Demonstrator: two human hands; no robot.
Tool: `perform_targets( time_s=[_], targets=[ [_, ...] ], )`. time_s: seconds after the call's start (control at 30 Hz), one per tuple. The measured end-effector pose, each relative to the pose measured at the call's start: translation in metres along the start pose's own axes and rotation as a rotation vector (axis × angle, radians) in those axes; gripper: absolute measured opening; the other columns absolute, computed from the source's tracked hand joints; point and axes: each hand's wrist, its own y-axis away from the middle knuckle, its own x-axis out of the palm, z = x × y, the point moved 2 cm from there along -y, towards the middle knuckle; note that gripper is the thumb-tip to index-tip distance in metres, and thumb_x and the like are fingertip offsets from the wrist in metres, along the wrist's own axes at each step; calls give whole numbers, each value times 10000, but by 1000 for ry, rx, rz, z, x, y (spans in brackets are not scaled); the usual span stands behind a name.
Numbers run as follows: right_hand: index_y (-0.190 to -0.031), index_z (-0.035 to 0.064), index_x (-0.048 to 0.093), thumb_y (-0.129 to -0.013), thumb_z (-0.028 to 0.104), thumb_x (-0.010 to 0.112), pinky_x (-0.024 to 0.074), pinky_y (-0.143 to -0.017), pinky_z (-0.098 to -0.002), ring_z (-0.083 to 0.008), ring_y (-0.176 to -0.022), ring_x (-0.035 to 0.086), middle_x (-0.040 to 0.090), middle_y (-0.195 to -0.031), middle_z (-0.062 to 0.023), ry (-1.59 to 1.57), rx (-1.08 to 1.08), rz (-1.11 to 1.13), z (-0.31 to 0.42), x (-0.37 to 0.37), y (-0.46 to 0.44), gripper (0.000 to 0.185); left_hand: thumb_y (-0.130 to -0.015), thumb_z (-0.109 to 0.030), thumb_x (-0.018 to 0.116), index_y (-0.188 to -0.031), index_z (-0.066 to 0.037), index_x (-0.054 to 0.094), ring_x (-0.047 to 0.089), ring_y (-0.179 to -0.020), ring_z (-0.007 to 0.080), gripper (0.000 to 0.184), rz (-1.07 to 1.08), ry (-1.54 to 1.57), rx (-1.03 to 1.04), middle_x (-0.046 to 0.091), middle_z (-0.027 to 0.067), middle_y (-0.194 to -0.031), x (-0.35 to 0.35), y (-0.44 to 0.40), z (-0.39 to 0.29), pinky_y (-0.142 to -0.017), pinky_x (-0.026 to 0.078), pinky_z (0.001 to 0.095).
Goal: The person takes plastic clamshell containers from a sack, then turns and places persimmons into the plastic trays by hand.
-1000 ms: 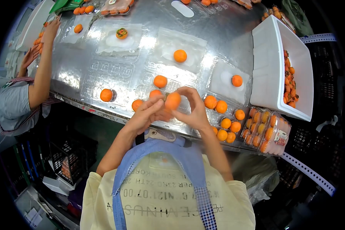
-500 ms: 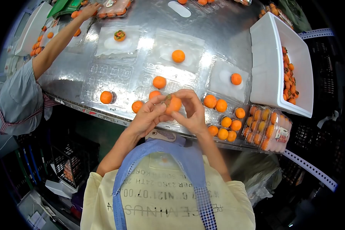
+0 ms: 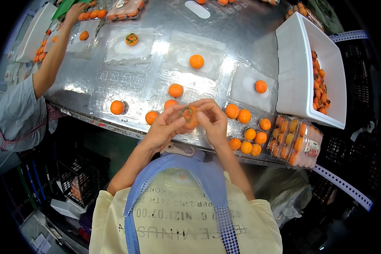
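Note:
An orange persimmon [image 3: 191, 118] is held between both hands above the table's front edge, its leafy top turned toward the left. My left hand [image 3: 166, 127] grips it from the left side with fingers bent. From the right, my right hand [image 3: 211, 120] has fingers and thumb closed on the same fruit. Just beyond the hands, loose orange fruits [image 3: 175, 90] rest on a clear moulded tray [image 3: 190, 94]. A clear pack with several fruits [image 3: 249, 135] lies right of my right hand.
The metal table [image 3: 249, 46] carries plastic sheets with single fruits [image 3: 196, 62]. A white foam box [image 3: 294, 72] of fruit stands right, behind closed clear packs [image 3: 297, 139]. At the left, a co-worker's arm [image 3: 51, 72] reaches over the table. An empty moulded tray [image 3: 118, 84] lies left of centre.
The persimmon has been turned so its leafy top shows, and my right fingers have shifted over it. The co-worker's arm reached to the far fruits, then drew back left.

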Motion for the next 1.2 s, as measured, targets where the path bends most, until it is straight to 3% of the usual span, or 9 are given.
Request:
perform_targets(
  time_s=[0.3,0.4,0.57,0.67,0.77,0.87,0.97,1.07,1.2],
  targets=[
    [-1061,-5,586,-873,49,564,434,-896,-300,-151,-1023,550,595,-1071,-91,76,58,-26,-4,-7,0,197,-949,-176,493,-1338,-21,383,589,-1021,180,433,32,118,-60,531,94,-1204,-8,1,2,-848,515,300],
    [-1123,8,562,-791,83,666,431,-899,-304,-182,-1038,549,574,-1079,-83,55,34,6,1,2,1,356,-963,-210,466,-1341,-25,381,589,-1018,174,429,42,148,-68,545,87,-1190,-12,0,3,-847,507,302],
    [-1159,47,558,-686,150,747,450,-861,-320,-218,-1007,567,583,-1055,-99,456,-90,27,9,14,1,519,-970,-256,452,-1328,-37,394,586,-1008,166,424,49,180,-91,549,88,-1179,-11,-1,3,-860,483,302],
    [-1139,53,577,-663,172,755,464,-816,-328,-245,-951,578,592,-1017,-107,703,-224,13,14,13,-3,522,-966,-270,464,-1310,-37,408,585,-981,158,419,-138,-50,-89,553,89,-1147,-8,-2,2,-845,475,297],
    [-1121,54,591,-648,203,760,470,-787,-337,-266,-900,577,596,-968,-109,909,-291,66,23,13,-5,524,-962,-287,471,-1285,-34,427,583,-956,154,412,-204,-505,249,556,87,-1109,-9,-5,3,-831,470,293],
    [-1129,55,588,-650,235,767,467,-791,-345,-269,-900,570,590,-960,-107,984,-245,105,22,12,-3,542,-962,-287,470,-1259,-33,448,582,-954,146,391,-127,-489,232,564,81,-1090,-4,-4,1,-816,477,287],
    [-1159,55,574,-662,254,769,458,-813,-352,-271,-939,560,581,-1003,-111,833,-169,109,22,11,-4,570,-965,-303,458,-1221,-15,472,584,-981,151,385,-107,-75,9,571,91,-1106,-10,-6,2,-828,486,298],
    [-1192,51,554,-684,255,761,450,-835,-359,-277,-984,548,569,-1070,-121,696,-134,135,21,10,-4,586,-970,-325,440,-1193,12,484,600,-966,156,406,-152,85,-37,587,109,-1093,-7,-4,-1,-799,508,300],
    [-1204,36,547,-704,243,750,446,-849,-368,-289,-1003,546,570,-1111,-138,708,-187,163,18,9,-3,577,-970,-353,426,-1171,28,491,626,-896,164,436,-129,85,-42,604,136,-1056,-8,-5,-1,-737,536,282]
  ],
)
